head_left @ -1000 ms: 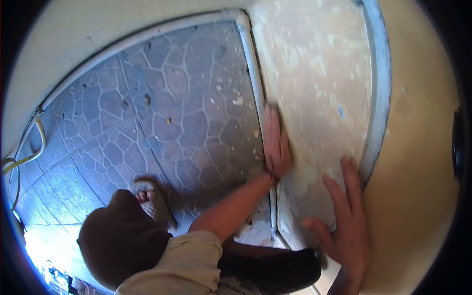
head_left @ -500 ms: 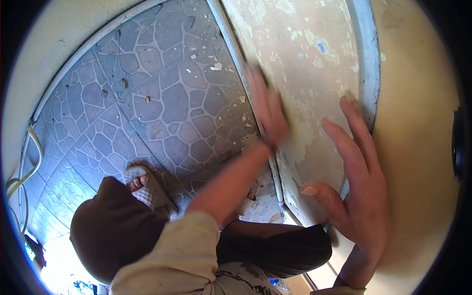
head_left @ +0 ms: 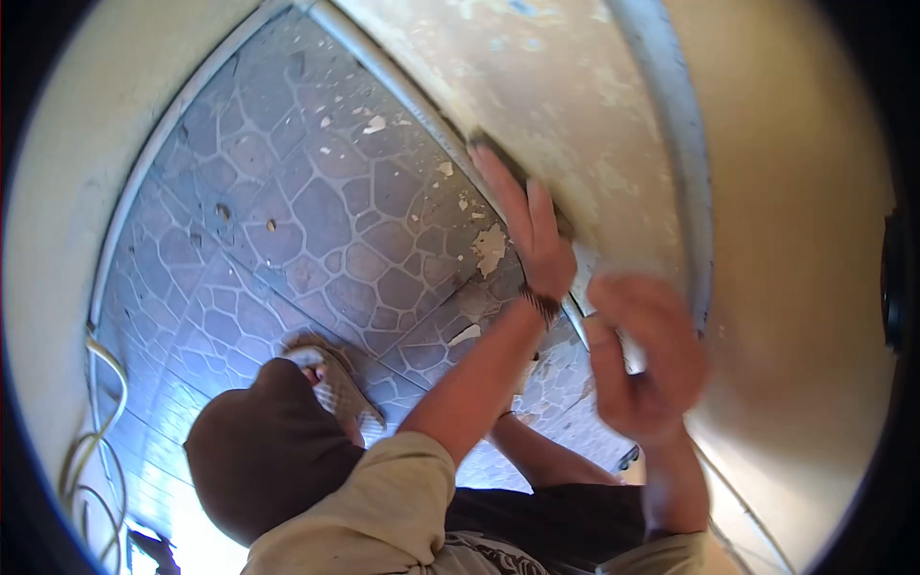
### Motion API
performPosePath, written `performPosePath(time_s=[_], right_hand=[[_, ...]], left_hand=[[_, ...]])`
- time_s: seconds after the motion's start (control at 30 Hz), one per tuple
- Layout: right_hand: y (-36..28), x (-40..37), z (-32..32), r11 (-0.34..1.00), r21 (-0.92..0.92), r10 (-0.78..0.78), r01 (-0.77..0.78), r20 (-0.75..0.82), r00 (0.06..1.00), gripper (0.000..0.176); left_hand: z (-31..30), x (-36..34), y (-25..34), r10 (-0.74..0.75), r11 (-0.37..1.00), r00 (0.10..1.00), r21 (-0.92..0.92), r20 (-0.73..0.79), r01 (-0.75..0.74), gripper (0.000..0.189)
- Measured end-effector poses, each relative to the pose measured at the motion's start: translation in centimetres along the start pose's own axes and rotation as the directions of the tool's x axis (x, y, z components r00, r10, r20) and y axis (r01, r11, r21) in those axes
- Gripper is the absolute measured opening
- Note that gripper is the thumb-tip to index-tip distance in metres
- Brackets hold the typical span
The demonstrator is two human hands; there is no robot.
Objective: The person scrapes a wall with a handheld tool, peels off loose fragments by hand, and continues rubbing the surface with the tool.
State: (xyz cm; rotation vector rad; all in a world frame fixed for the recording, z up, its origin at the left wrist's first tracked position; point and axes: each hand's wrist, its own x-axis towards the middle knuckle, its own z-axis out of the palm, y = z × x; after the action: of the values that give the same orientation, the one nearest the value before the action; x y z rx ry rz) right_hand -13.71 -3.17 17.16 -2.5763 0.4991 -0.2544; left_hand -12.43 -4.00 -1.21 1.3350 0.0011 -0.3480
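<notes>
My left hand (head_left: 541, 244), with a dark band (head_left: 541, 303) at the wrist, lies with long fingers against the low part of the peeling wall (head_left: 537, 86). Between that hand and the wall shows the edge of a dark flat piece (head_left: 479, 142), mostly covered by the palm; its kind I cannot make out. My right hand (head_left: 656, 359) is up near the wall on the right, blurred, fingers loosely curled with a gap to the thumb and nothing seen in it.
A pale pipe-like trim (head_left: 383, 72) runs along the wall's foot. Paint flakes (head_left: 491, 249) lie on the stone-patterned floor (head_left: 316, 211). My knee (head_left: 273, 460) and a sandaled foot (head_left: 335, 383) are at lower left. A looped cable (head_left: 110, 383) hangs by the left wall. A grey raised strip (head_left: 676, 115) crosses the wall.
The view has shifted, and my left hand stays at the wall near the trim. My right hand has come lower and leftward, its spread fingers now curled.
</notes>
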Motion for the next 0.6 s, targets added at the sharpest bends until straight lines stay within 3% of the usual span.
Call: performPosePath(time_s=[0.07, 0.1, 0.13, 0.17, 0.2, 0.27, 0.33, 0.4, 0.43, 0.5, 0.53, 0.57, 0.6], right_hand=[[0.6, -6.5, 3.3, 0.941, 0.106, 0.334, -0.320, -0.159, 0.929, 0.012], [1.3, -9.7, 4.5, 0.869, 0.100, 0.494, -0.484, -0.180, 0.850, 0.012], [2.1, -12.2, 5.6, 0.770, 0.104, 0.635, -0.629, -0.204, 0.745, 0.012], [3.2, -13.7, 6.4, 0.476, 0.296, 0.879, -0.828, -0.146, 0.453, 0.014], [4.1, -14.6, 7.4, 0.110, 0.458, 0.993, -0.882, -0.014, 0.116, 0.016], [5.8, -15.4, 10.1, -0.001, 0.651, 0.979, -0.759, 0.156, 0.132, 0.027], [7.6, -15.8, 14.6, 0.338, 0.691, 0.870, -0.638, 0.029, 0.492, 0.037], [7.9, -12.8, 17.4, 0.529, 0.677, 0.791, -0.511, -0.176, 0.586, 0.043], [10.8, -10.8, 21.9, 0.156, 0.978, 0.872, -0.141, -0.069, 0.485, 0.042], [10.9, -7.1, 21.8, -0.041, 0.979, 0.907, 0.199, -0.047, 0.418, 0.041], [9.2, -7.2, 20.5, 0.157, 0.985, 0.916, 0.075, -0.173, 0.361, 0.040], [7.0, -7.3, 19.3, 0.324, 0.943, 0.905, -0.071, -0.287, 0.314, 0.040], [6.5, -7.1, 20.1, 0.303, 0.952, 0.932, -0.038, -0.288, 0.219, 0.040]], left_hand=[[0.4, -2.5, 1.3, -0.178, 0.974, 0.984, -0.139, 0.021, 0.179, 0.058], [-0.1, -3.0, 1.1, -0.163, 0.985, 0.987, -0.062, 0.012, 0.163, 0.054], [-0.1, -2.8, 2.1, -0.299, 0.933, 0.954, -0.220, -0.031, 0.286, 0.053], [0.0, -2.2, 3.5, -0.433, 0.846, 0.900, -0.371, -0.056, 0.384, 0.052], [0.0, -1.7, 4.5, -0.559, 0.729, 0.827, -0.510, -0.059, 0.456, 0.051], [-0.3, -1.7, 4.1, -0.536, 0.794, 0.842, -0.378, -0.065, 0.477, 0.050], [-0.4, -2.2, 4.7, -0.485, 0.864, 0.873, -0.181, -0.056, 0.469, 0.049], [0.0, -2.3, 7.7, -0.619, 0.769, 0.785, -0.219, -0.022, 0.600, 0.044], [0.4, -2.2, 8.8, -0.679, 0.714, 0.734, -0.239, -0.005, 0.658, 0.042], [-0.1, -0.8, 8.2, -0.698, 0.708, 0.711, -0.060, 0.091, 0.703, 0.037], [-1.3, -0.2, 7.3, -0.715, 0.698, 0.690, 0.047, 0.115, 0.715, 0.035], [-3.1, 0.3, 5.0, -0.586, 0.808, 0.789, 0.215, 0.185, 0.549, 0.034], [-4.7, 1.4, 2.0, -0.438, 0.875, 0.854, 0.350, 0.282, 0.333, 0.033]])
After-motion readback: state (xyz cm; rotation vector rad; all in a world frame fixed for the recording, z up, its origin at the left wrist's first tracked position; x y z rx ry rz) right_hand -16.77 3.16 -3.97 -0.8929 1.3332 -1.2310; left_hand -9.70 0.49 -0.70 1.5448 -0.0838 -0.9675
